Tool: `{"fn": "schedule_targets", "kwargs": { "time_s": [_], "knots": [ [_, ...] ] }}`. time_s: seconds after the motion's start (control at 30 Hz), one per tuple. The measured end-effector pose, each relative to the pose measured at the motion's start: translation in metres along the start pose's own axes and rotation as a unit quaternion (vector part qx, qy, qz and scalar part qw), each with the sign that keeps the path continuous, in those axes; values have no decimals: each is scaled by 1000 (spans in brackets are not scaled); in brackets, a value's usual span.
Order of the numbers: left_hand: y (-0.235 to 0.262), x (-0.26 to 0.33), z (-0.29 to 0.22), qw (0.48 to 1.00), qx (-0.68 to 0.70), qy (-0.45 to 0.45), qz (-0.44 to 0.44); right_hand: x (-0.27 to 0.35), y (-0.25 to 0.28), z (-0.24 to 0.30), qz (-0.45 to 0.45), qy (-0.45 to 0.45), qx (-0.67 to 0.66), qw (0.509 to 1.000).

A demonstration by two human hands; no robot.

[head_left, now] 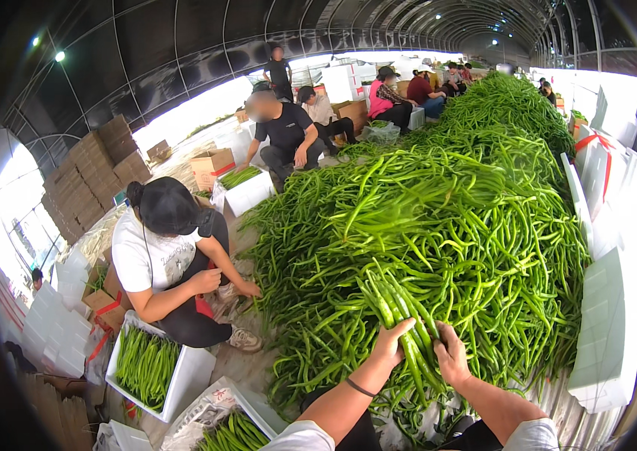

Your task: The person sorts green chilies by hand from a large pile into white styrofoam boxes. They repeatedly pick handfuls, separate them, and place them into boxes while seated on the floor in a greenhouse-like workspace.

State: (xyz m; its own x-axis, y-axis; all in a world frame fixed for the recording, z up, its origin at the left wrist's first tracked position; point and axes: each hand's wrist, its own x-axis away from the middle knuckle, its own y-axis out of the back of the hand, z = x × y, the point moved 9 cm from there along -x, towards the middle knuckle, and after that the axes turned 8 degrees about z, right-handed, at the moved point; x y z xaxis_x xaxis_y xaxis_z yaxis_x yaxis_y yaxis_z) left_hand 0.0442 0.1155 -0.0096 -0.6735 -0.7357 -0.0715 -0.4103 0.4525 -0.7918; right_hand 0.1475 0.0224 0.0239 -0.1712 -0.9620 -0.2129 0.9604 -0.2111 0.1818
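Green peppers, bunched, between both hands

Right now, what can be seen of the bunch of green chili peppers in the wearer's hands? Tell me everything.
The bunch of green chili peppers is several long, slender pods, bright green and glossy, laid roughly side by side. It slants, its far ends up and to the left, its near ends toward the wearer. The left hand grips its left side, the right hand its right, over the near part of the pepper heap.
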Motion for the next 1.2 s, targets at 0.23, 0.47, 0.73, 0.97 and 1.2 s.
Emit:
{"fn": "schedule_targets", "kwargs": {
  "time_s": [0.23,0.47,0.73,0.97,1.2],
  "knots": [
    [12,6,1,998,10,-10,-64,9,-17,44,-4,91,226,970],
    [-10,9,-9,993,-111,-9,-39,17,-21,49,1,132,340,931],
    [-27,38,-35,985,-131,-97,-57,24,-33,95,28,198,400,895],
    [-68,84,-90,938,-281,-187,-78,40,-72,138,35,236,446,862],
    [-70,197,-223,906,-208,-355,-105,54,-116,223,48,307,278,909]
  ]
}}
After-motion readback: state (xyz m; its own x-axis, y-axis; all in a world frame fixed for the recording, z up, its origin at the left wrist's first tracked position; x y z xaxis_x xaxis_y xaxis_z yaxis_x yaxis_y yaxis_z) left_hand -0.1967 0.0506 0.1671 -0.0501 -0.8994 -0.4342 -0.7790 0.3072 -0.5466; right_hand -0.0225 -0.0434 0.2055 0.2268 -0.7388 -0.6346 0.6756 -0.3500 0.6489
